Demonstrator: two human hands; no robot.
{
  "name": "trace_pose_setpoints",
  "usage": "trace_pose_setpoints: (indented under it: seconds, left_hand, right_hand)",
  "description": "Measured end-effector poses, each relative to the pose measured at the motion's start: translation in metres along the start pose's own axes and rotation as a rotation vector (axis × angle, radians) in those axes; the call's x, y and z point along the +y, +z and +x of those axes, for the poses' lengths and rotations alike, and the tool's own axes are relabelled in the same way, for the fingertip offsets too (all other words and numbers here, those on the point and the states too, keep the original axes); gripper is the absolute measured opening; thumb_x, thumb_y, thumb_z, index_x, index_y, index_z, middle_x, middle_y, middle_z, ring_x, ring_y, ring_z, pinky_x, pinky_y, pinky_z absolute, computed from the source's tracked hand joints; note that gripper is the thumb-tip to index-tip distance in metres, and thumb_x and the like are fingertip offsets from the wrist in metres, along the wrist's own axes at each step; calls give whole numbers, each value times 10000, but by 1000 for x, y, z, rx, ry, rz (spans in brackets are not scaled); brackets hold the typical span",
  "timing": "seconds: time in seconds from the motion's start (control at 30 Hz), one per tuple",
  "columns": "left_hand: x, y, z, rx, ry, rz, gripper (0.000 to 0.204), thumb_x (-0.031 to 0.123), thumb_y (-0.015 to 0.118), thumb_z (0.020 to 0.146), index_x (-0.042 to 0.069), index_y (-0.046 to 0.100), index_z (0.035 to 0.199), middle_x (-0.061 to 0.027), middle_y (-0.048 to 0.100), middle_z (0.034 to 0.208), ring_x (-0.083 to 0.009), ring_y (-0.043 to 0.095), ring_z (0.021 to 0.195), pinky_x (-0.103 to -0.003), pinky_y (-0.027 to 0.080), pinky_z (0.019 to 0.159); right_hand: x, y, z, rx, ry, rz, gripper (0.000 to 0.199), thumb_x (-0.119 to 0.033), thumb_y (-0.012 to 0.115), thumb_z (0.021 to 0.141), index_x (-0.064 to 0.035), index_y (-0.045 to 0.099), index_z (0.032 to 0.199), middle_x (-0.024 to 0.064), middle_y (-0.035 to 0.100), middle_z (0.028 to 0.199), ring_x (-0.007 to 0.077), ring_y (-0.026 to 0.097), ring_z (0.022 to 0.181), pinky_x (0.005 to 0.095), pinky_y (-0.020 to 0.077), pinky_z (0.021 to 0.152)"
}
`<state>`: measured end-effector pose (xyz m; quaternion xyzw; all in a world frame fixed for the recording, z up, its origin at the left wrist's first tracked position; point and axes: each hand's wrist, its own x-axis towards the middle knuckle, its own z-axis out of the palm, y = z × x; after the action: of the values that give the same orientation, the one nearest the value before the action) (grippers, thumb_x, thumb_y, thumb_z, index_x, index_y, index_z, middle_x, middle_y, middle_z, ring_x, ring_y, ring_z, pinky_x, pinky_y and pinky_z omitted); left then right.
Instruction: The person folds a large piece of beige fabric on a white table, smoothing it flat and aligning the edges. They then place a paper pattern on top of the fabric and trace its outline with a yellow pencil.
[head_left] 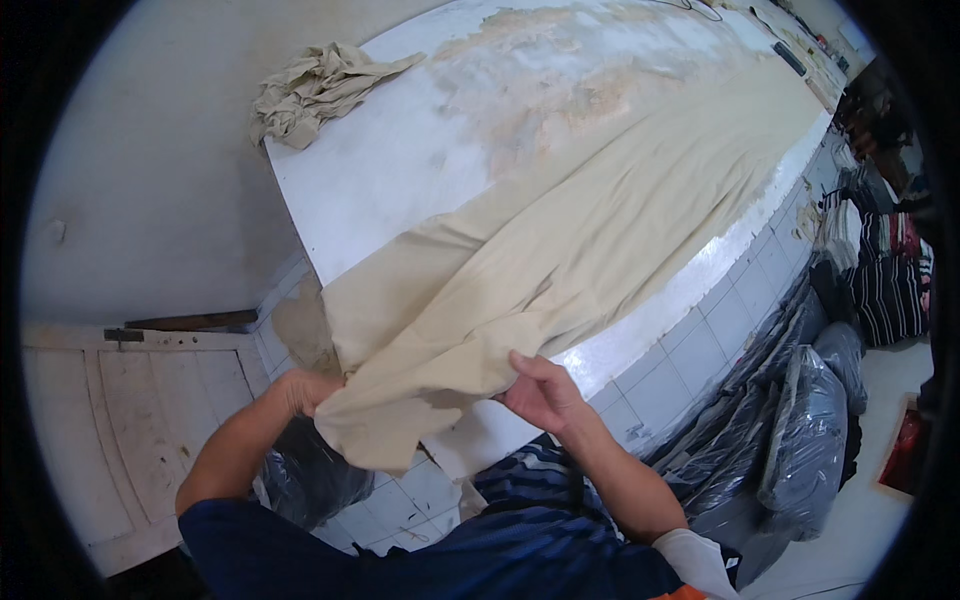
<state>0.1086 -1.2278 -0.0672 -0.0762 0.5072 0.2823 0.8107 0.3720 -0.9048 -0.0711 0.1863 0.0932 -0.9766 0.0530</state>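
Note:
A long sheet of beige fabric (560, 250) stretches in loose folds down the white table (370, 180), its near end lifted and bunched over the table's near edge. At the left side of that end, my left hand (314, 388) grips the fabric, most of its fingers hidden behind it. My right hand (542, 395) pinches the other side of the near end, thumb on top and the fingers partly underneath.
A crumpled heap of beige cloth (325, 90) lies at the table's far left corner. Plastic-wrapped dark bundles (805, 430) stand on the tiled floor to the right, with striped folded textiles (888, 295) behind. A dark bag (315, 475) sits below my left arm, near a worn whitish door (140, 430).

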Motion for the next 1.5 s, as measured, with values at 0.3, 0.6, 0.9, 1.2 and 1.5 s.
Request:
trace_pose_setpoints:
  seconds: [0.3, 0.6, 0.9, 1.2, 1.5]
  left_hand:
    - [20, 24, -21, 61, 125, 283, 524, 314, 675, 1025, 49, 548, 1459, -61, 643, 1396, -134, 666, 1175, -339, 556, 1013]
    - [61, 48, -34, 54, 182, 355, 577, 407, 547, 1074, 18, 495, 1497, -100, 624, 1423, -153, 658, 1207, -318, 552, 1027]
    - [83, 70, -52, -214, 159, 276, 845, 672, 200, 1075, 27, 326, 1606, -135, 498, 1558, -220, 514, 1403, -377, 427, 1176]
    - [103, -3, -16, -633, 220, 72, 937, 737, 205, 1032, -3, 358, 1586, -150, 470, 1583, -256, 465, 1446, -408, 364, 1215]
    - [37, -35, 112, 36, 363, 437, 798, 641, 310, 1081, -20, 498, 1487, -139, 579, 1471, -265, 572, 1332, -394, 459, 1123]
  right_hand:
    - [86, -2, -3, -197, -145, -178, 652, -134, 783, 907, 20, 493, 1470, 139, 594, 1445, 271, 510, 1381, 401, 319, 1212]
    - [162, 21, -4, -153, -86, -351, 617, -191, 806, 925, -27, 517, 1445, 49, 620, 1266, 137, 556, 1149, 280, 457, 1026]
    - [236, 66, 25, 316, -489, -607, 725, -301, 828, 909, -6, 482, 1473, 97, 530, 1472, 220, 454, 1397, 368, 364, 1166]
    - [267, 149, 0, 872, -660, -1355, 285, -234, 584, 1072, 11, 659, 1197, 196, 690, 940, 295, 674, 822, 423, 525, 776]
    - [226, 241, 23, 403, -1036, -1018, 330, -256, 497, 1118, 41, 609, 1209, 121, 635, 807, 196, 610, 697, 344, 483, 646]
